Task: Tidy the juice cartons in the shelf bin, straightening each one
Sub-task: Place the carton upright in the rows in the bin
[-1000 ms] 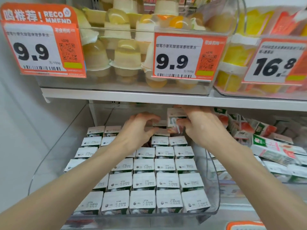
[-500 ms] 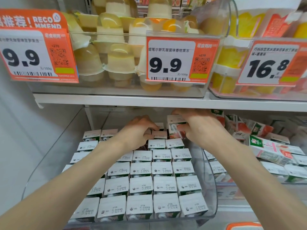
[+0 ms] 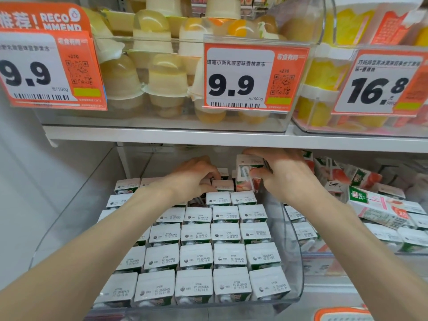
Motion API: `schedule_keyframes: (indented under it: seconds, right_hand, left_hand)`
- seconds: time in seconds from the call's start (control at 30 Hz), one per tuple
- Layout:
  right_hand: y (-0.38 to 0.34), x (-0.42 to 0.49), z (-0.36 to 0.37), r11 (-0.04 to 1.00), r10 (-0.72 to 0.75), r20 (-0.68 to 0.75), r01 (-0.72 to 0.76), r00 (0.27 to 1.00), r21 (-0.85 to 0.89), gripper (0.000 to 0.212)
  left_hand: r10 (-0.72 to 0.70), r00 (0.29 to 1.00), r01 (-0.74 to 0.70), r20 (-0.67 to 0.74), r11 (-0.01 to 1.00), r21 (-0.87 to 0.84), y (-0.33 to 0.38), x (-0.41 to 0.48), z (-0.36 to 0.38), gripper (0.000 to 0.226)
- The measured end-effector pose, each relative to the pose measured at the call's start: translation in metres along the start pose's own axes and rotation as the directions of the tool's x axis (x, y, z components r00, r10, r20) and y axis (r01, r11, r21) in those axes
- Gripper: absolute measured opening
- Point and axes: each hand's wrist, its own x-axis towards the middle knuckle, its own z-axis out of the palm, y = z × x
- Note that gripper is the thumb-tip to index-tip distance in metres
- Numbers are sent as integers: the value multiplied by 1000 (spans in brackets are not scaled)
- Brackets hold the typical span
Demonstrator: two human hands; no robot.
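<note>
A clear plastic shelf bin point(image 3: 295, 258) holds several rows of small white-topped juice cartons point(image 3: 225, 232) standing upright. At the back of the bin my right hand point(image 3: 287, 174) grips one raised carton point(image 3: 246, 174), which stands higher than the rows and shows its red fruit print. My left hand point(image 3: 196, 177) reaches to the back rows just left of it, fingers curled down onto the top of a carton point(image 3: 222, 184). Whether those fingers pinch that carton is hidden.
The white shelf board point(image 3: 208, 137) hangs low just above both hands. A neighbouring bin on the right holds juice cartons lying jumbled, one large carton point(image 3: 379, 209) on its side. Jelly cups and orange price tags point(image 3: 250, 77) fill the upper shelf.
Both hands stay at the back of the bin. The left hand's fingers have dropped lower onto the back-row cartons; the right hand keeps the raised carton.
</note>
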Motion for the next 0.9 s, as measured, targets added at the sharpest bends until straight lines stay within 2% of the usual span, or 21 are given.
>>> schedule_keyframes:
  seconds: [0.13,0.23,0.3,0.4,0.5,0.53,0.6,0.7,0.9]
  right_hand:
    - [1,0,1,1000,-4,-27,3,1000,-18,57]
    - [4,0,0,1000,5,-14,-5,1000,-23,62]
    - [3,-1,-3,1000,-2,-7,2,1000,-22,57]
    - [1,0,-3,1000,0,1,0,1000,-12,52]
    - [0,5,1,999,13,22,-12,1000,-42,56]
    - [0,7,1,998,17,23,-16,1000,-55,58]
    - [-4,9,1,995,19,37,-15,999,-100,62]
    - [-13,10,2,979,11,76,5,997,-203,63]
    - [-24,10,3,968,-9,55,22,998,-252,54]
  left_hand:
    - [15,1000,-13,18,997,-82,2,-6,-2,26]
    - [15,1000,-17,-11,990,-142,7,-12,-13,25]
    - [25,999,-33,-41,979,-203,11,-19,-24,22]
    - [3,993,-42,-120,947,-318,16,-36,-37,25]
    - [-112,968,28,-223,937,-349,15,-60,-34,41]
    - [-131,955,26,-266,930,-368,17,-71,-33,40]
    - [-110,940,-65,-322,872,-486,25,-95,-32,34]
    - [-127,944,-94,-305,783,-615,31,-121,-30,31]
    - [-146,954,-58,-263,768,-638,30,-137,-20,30]
